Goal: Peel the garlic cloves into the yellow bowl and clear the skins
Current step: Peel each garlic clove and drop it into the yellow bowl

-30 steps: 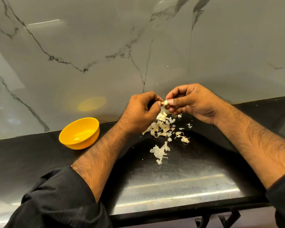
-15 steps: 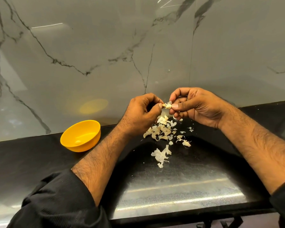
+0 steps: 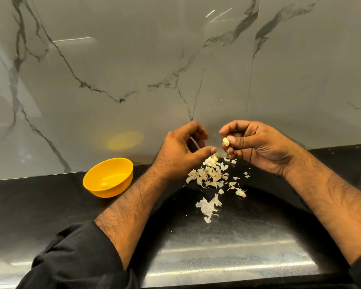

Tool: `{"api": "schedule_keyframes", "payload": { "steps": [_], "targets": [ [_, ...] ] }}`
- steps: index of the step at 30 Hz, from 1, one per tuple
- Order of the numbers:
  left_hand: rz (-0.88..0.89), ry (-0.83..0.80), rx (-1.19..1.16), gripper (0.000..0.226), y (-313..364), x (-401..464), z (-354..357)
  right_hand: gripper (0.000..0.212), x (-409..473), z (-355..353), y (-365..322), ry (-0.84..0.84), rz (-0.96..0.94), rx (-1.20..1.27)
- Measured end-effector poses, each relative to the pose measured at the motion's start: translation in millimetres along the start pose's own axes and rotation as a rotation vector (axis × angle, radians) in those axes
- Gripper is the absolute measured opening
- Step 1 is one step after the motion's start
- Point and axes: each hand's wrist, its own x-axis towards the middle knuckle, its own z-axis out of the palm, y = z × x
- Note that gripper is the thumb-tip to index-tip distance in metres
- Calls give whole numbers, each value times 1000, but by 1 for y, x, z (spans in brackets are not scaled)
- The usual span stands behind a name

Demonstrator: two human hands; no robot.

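My right hand (image 3: pixel 256 147) pinches a small pale garlic clove (image 3: pixel 225 141) between thumb and fingertips, above the skin pile. My left hand (image 3: pixel 181 151) hovers just left of it with fingers loosely curled; whether it holds a scrap of skin is unclear. Below both hands a scatter of papery garlic skins (image 3: pixel 212 178) lies on the black counter, with a larger flake (image 3: pixel 207 206) nearer me. The yellow bowl (image 3: pixel 96 175) stands to the left by the wall, with a peeled clove (image 3: pixel 104 185) inside.
The black counter (image 3: pixel 50 205) meets a grey marble wall (image 3: pixel 133 69) right behind the hands. The counter's front edge (image 3: pixel 227 282) runs along the bottom of the view. My black sleeves cover both forearms near the lower corners.
My hands have parted: the left has come away from the clove, which stays in the right hand's pinch.
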Motion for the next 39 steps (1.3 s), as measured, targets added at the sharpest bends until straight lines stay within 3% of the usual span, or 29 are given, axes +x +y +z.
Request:
{"api": "schedule_keyframes", "payload": {
  "steps": [5,14,19,26,39],
  "targets": [
    [68,39,-144,25,4,-1,4,48,3,1,3,28,57,42],
    [147,54,-120,14,5,-1,7,32,6,5,8,114,66,-93],
    [101,49,-95,11,4,-1,7,36,8,5,12,182,83,-277],
    [54,103,-69,11,-2,0,8,40,5,3,5,66,111,-194],
    [58,5,-152,12,-1,-3,8,29,7,2,9,131,29,-289]
  ]
}}
